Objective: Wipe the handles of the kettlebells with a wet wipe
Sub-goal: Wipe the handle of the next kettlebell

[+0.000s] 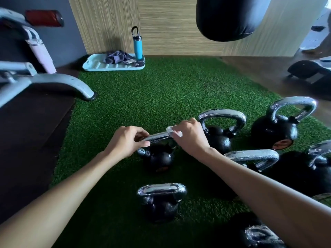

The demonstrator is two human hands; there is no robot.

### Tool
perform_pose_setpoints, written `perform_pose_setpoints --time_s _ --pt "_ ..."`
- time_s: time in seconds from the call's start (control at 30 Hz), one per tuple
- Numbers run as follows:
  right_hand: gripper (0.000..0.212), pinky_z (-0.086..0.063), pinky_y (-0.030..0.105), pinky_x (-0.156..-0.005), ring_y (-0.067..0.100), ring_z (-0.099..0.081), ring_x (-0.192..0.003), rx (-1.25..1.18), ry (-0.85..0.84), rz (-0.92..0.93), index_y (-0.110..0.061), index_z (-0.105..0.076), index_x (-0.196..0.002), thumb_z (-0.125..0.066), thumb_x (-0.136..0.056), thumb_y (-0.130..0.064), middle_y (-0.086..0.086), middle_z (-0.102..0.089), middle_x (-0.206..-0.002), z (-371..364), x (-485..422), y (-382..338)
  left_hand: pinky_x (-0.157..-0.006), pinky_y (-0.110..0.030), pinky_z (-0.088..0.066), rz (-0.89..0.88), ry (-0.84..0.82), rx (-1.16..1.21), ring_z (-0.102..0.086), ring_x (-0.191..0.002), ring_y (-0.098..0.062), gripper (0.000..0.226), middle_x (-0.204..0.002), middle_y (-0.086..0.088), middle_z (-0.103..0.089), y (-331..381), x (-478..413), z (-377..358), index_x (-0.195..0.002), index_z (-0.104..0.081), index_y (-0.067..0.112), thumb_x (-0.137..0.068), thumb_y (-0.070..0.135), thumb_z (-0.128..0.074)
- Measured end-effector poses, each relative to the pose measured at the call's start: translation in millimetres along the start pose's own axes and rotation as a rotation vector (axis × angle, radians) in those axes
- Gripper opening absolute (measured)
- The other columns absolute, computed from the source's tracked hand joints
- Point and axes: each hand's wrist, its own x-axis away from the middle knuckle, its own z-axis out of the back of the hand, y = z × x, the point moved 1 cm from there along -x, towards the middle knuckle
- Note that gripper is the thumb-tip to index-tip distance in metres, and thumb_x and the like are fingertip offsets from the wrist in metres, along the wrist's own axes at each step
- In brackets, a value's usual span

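near kettlebell (161,204) at 6 o'clock; left hand (128,142) grips shiny chrome handle (157,136), right hand (189,136) clamps wet wipe (170,130) on it; other kettlebells (274,131) at 3 o'clock

On your turf mat (161,90): centre kettlebell (161,158). Second kettlebell (161,206) at 6 o'clock, nearer you. Third kettlebell (217,138) at 2 o'clock, fourth kettlebell (274,131) farther out. Tray (93,66) at 11 o'clock, far edge, carrying water bottle (138,48) and cloth (116,57). Bench leg (71,85) at 10 o'clock.

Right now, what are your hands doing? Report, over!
Left hand grips the handle at its left end. Right hand pinches the wipe against its right end. Next kettlebell close beside the right hand.
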Motion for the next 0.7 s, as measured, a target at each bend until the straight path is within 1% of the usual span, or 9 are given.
perform_pose_setpoints --time_s 0.1,0.17,0.23,0.3,0.37,0.43,0.53,0.63,0.7 --pt "0.018 -0.046 0.038 -0.079 0.019 -0.049 -0.077 -0.024 -0.022 0.015 -0.028 -0.079 -0.103 -0.066 -0.095 -0.037 -0.001 -0.07 -0.078 -3.1 -3.1 -2.5 -0.065 -0.017 -0.056 -0.037 -0.012 -0.046 -0.07 -0.07 0.002 0.037 -0.087 0.012 -0.078 2.5 -2.8 2.2 -0.107 -0.078 0.03 -0.077 0.051 -0.081" --pt "0.016 -0.043 0.037 -0.075 0.022 -0.049 -0.083 0.014 -0.016 0.082 -0.031 -0.079 -0.105 -0.069 -0.092 -0.027 -0.001 -0.07 -0.084 -9.7 -3.1 -17.0 -0.049 -0.012 -0.044 -0.08 -0.025 -0.07 -0.061 -0.054 0.005 0.044 -0.079 0.01 -0.078 5.0 -1.5 5.8 -0.107 -0.079 0.03 -0.077 0.061 -0.073" --pt "0.014 -0.04 0.037 -0.076 0.024 -0.051 -0.084 0.047 0.021 0.079 -0.031 -0.079 -0.098 -0.069 -0.089 -0.024 -0.003 -0.073 -0.084 -14.4 0.4 -24.2 -0.045 -0.01 -0.041 -0.091 -0.011 -0.046 -0.056 -0.048 0.008 0.056 -0.084 0.008 -0.079 5.4 2.9 7.9 -0.112 -0.079 0.027 -0.074 0.066 -0.068" --pt "0.015 -0.041 0.035 -0.073 0.023 -0.052 -0.079 0.033 0.072 -0.041 -0.027 -0.079 -0.086 -0.064 -0.09 -0.029 -0.006 -0.074 -0.078 -15.7 5.8 -12.3 -0.043 -0.012 -0.043 -0.093 0.012 -0.014 -0.056 -0.045 0.006 0.062 -0.091 0.004 -0.079 5.2 7.9 8.3 -0.113 -0.078 0.022 -0.072 0.067 -0.067" --pt "0.027 -0.041 0.032 -0.065 0.021 -0.052 -0.064 -0.082 0.094 -0.238 -0.019 -0.073 -0.072 -0.062 -0.091 -0.034 -0.005 -0.068 -0.061 -18.4 13.9 8.4 -0.038 -0.011 -0.038 -0.08 0.017 -0.006 -0.05 -0.037 0.0 0.051 -0.086 0.001 -0.079 5.0 11.7 7.2 -0.114 -0.077 0.021 -0.075 0.055 -0.076" --pt "0.037 -0.04 0.034 -0.057 0.012 -0.045 -0.049 -0.25 0.07 -0.429 -0.013 -0.066 -0.062 -0.065 -0.091 -0.037 -0.001 -0.058 -0.049 -19.5 17.9 18.6 -0.039 -0.01 -0.036 -0.073 0.027 -0.012 -0.047 -0.037 -0.002 0.042 -0.081 0.003 -0.079 4.3 14.3 5.7 -0.114 -0.077 0.024 -0.076 0.042 -0.083" --pt "0.041 -0.043 0.033 -0.056 0.004 -0.04 -0.051 -0.364 0.082 -0.492 -0.011 -0.07 -0.071 -0.066 -0.09 -0.048 0.004 -0.063 -0.057 -23.0 17.5 10.2 -0.042 -0.01 -0.034 -0.067 0.046 -0.014 -0.048 -0.039 -0.001 0.039 -0.071 0.007 -0.077 0.0 17.2 5.2 -0.111 -0.079 0.027 -0.076 0.044 -0.084" --pt "0.047 -0.038 0.031 -0.053 0.004 -0.039 -0.051 -0.42 0.12 -0.55 -0.008 -0.069 -0.077 -0.063 -0.09 -0.053 0.003 -0.061 -0.057 -27.1 16.0 -1.2 -0.047 -0.012 -0.042 -0.036 0.046 -0.018 -0.065 -0.05 -0.008 0.046 -0.083 0.003 -0.079 -6.5 18.4 4.8 -0.113 -0.078 0.026 -0.074 0.051 -0.081" --pt "0.04 -0.035 0.027 -0.049 0.004 -0.04 -0.049 -0.528 0.124 -0.724 -0.007 -0.069 -0.07 -0.069 -0.088 -0.042 -0.006 -0.053 -0.05 -32.5 17.4 2.8 -0.052 -0.006 -0.042 -0.029 0.057 -0.011 -0.063 -0.054 0.006 0.044 -0.096 0.003 -0.079 -6.7 19.6 3.6 -0.113 -0.078 0.025 -0.075 0.045 -0.085"
